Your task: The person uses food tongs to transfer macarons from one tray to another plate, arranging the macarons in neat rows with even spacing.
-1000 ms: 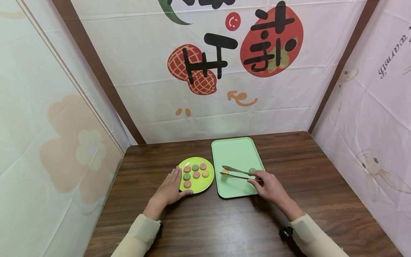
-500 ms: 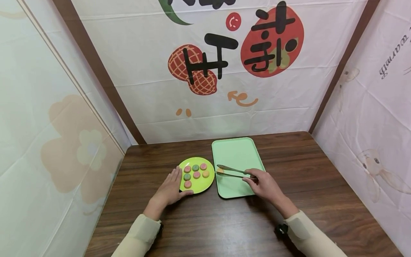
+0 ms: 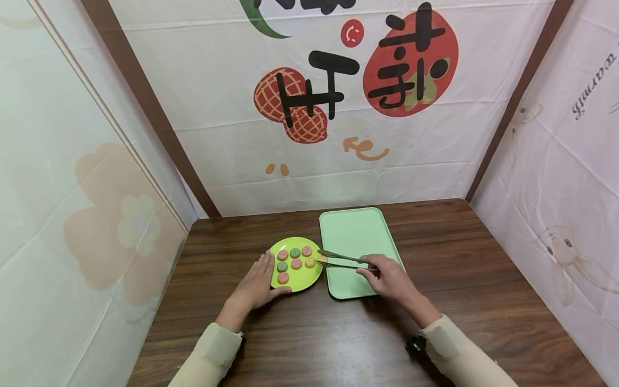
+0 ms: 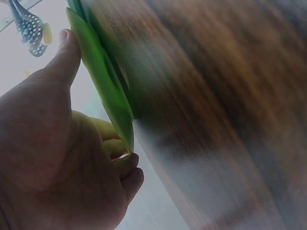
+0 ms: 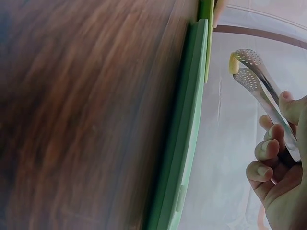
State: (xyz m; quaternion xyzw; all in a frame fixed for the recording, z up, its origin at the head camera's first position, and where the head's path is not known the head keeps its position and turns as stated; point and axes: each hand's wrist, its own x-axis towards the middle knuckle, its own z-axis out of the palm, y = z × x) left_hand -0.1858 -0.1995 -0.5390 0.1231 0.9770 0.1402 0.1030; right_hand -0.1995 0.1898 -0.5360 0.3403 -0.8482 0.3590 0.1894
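My right hand (image 3: 390, 275) grips a pair of metal tongs (image 3: 344, 257) with perforated tips. Between those tips is a yellow macaron (image 5: 233, 63), held up above the table. In the head view it overlaps the right rim of a lime-green plate (image 3: 304, 280). Several pink and green macarons (image 3: 295, 252) and one yellow macaron (image 3: 310, 262) lie on that plate. My left hand (image 3: 255, 280) rests against the plate's left side, fingers extended along the rim and thumb at the front edge. In the left wrist view, the thumb and fingertips touch the plate's edge.
A pale green tray (image 3: 353, 228) lies just right of the plate, under the tongs and right hand. Both stand on a dark wood-grain table (image 3: 309, 344). Printed white cloth walls (image 3: 232, 161) enclose its back and sides.
My right hand has moved left, carrying the tongs and yellow macaron from over the tray to the plate's right rim. My left hand has stayed in place.
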